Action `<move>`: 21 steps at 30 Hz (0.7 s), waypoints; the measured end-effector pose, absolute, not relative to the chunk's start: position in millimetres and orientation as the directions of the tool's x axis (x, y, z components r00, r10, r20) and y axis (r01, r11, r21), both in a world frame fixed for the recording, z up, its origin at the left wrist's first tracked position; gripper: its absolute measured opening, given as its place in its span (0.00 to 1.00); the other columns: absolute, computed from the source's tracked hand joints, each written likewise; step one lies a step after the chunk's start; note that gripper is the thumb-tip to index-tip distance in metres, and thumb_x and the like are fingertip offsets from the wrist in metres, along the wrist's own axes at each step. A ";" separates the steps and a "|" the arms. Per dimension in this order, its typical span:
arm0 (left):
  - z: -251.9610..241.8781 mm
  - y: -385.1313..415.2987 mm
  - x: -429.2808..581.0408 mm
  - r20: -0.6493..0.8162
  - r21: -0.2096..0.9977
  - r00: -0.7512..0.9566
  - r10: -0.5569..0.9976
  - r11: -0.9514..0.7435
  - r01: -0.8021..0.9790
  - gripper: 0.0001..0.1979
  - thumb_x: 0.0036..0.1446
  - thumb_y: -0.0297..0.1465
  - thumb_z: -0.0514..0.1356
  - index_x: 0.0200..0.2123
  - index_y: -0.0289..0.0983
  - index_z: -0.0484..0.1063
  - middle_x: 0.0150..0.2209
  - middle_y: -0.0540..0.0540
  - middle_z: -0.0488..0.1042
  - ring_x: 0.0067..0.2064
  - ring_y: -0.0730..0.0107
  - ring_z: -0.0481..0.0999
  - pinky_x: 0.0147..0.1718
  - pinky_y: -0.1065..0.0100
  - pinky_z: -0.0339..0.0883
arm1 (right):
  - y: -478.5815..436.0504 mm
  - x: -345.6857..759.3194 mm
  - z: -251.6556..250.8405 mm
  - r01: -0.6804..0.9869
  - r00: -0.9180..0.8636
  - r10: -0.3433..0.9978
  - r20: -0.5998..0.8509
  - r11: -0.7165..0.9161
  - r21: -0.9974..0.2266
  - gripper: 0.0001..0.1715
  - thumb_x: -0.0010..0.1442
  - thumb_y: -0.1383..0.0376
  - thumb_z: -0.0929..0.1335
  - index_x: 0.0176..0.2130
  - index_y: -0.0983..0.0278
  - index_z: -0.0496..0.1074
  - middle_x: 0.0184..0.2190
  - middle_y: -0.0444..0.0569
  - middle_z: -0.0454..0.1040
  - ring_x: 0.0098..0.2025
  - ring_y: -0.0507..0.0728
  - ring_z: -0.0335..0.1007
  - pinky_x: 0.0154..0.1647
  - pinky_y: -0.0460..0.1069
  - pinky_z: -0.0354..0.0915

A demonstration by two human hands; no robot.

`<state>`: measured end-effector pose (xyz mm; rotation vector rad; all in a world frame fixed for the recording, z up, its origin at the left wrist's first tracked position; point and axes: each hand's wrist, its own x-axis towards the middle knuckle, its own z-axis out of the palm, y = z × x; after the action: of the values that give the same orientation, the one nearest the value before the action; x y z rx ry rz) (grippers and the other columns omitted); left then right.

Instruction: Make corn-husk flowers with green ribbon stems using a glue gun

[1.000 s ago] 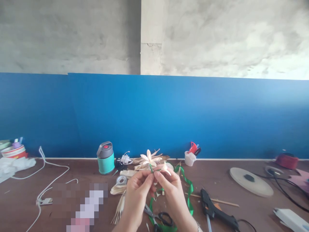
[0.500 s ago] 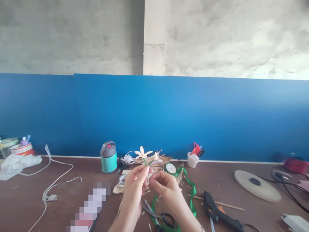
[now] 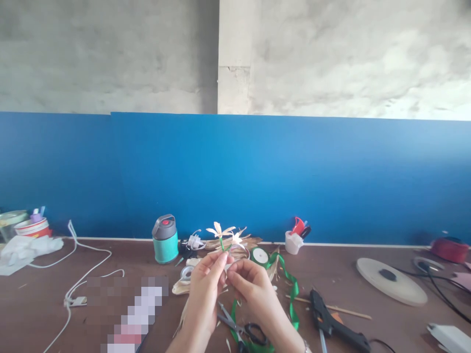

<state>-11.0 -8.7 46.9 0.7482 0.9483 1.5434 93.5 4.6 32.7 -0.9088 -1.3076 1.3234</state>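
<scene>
My left hand (image 3: 206, 280) is closed in a pinch on the green stems of cream artificial flowers (image 3: 219, 230). The blooms stand above its fingertips, with a second, smaller one to the right. Close beside it, my right hand (image 3: 253, 284) is also pinched, at the lower part of the stems. A small whitish piece shows between the fingertips; its kind is hidden. Just behind the fingers is a pale ring (image 3: 240, 251), perhaps a tape roll. Below the hands lie scissors (image 3: 235, 323) and a green ribbon (image 3: 292, 284) running from its spool (image 3: 260, 256).
Dried husks (image 3: 252, 241) lie behind the hands. A teal flask (image 3: 165, 245) stands left, a white cup (image 3: 293, 242) with tools right. A black glue gun (image 3: 334, 323) and a round disc (image 3: 392, 282) lie on the right. White cables (image 3: 79, 274) cross the left side.
The flowers have tilted and shifted slightly to the right, and the stem has turned. Both hands keep nearly the same place, still pinched together.
</scene>
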 end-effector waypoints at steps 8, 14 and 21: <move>51.2 -10.7 -9.5 -0.024 0.886 -0.205 0.979 -0.074 -0.458 0.15 0.40 0.40 0.69 0.26 0.34 0.76 0.23 0.51 0.71 0.21 0.83 0.58 0.21 0.81 0.55 | 4.8 92.8 30.6 -0.166 -0.187 0.970 0.152 0.121 -0.979 0.14 0.48 0.58 0.72 0.26 0.66 0.68 0.19 0.42 0.68 0.18 0.45 0.53 0.17 0.42 0.48; 52.2 -11.2 -9.9 -0.024 0.894 -0.197 0.980 -0.067 -0.442 0.14 0.40 0.40 0.68 0.24 0.34 0.75 0.20 0.52 0.67 0.21 0.83 0.57 0.20 0.81 0.55 | 5.5 93.3 28.5 -0.190 -0.208 0.966 0.156 0.117 -0.975 0.14 0.49 0.59 0.72 0.26 0.67 0.68 0.19 0.42 0.69 0.19 0.46 0.54 0.19 0.42 0.48; 53.7 -13.4 -10.2 -0.024 0.895 -0.185 0.982 -0.062 -0.442 0.15 0.40 0.41 0.68 0.24 0.34 0.75 0.16 0.55 0.62 0.21 0.81 0.57 0.21 0.81 0.55 | 5.4 94.2 30.0 -0.198 -0.214 0.963 0.162 0.120 -0.973 0.13 0.50 0.60 0.72 0.26 0.67 0.69 0.19 0.42 0.69 0.19 0.46 0.54 0.19 0.43 0.48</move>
<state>-10.2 -13.4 53.7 0.7779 0.9754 1.5415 94.2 5.4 30.0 -0.8495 -1.2967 1.3470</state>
